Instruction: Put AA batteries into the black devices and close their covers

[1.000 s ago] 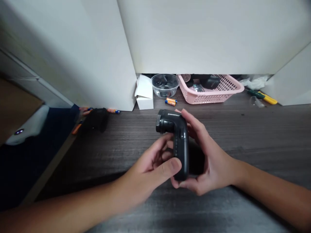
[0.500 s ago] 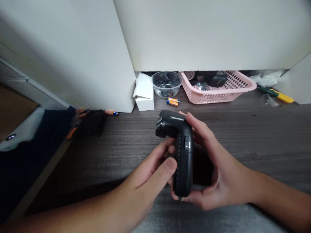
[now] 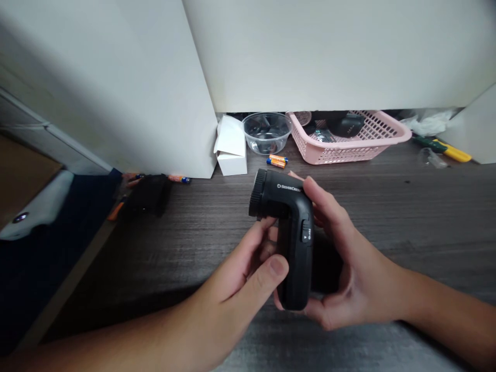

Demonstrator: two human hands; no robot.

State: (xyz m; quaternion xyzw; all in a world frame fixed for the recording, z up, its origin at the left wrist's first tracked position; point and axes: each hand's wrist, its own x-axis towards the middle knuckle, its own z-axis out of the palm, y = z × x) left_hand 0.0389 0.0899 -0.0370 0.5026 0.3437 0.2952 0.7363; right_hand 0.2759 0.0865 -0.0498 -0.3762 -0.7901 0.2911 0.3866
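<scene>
A black handheld device (image 3: 289,227) with a round ridged head facing left, white lettering on top and a slide switch on its handle is held upright above the dark wood table (image 3: 406,217). My right hand (image 3: 349,268) wraps the handle from the right, fingers closed round it. My left hand (image 3: 244,274) grips it from the left, thumb pressed on the handle's lower side and fingers curled under the head.
At the back stand a pink plastic basket (image 3: 349,147) with dark items, a clear bowl (image 3: 266,132), a white open box (image 3: 231,150) and two batteries (image 3: 277,161). A yellow-and-green tool (image 3: 445,147) lies far right. A black object (image 3: 149,194) sits left by white panels.
The device has turned slightly in my hands, so its lettering and switch face me more. Both hands keep their grip.
</scene>
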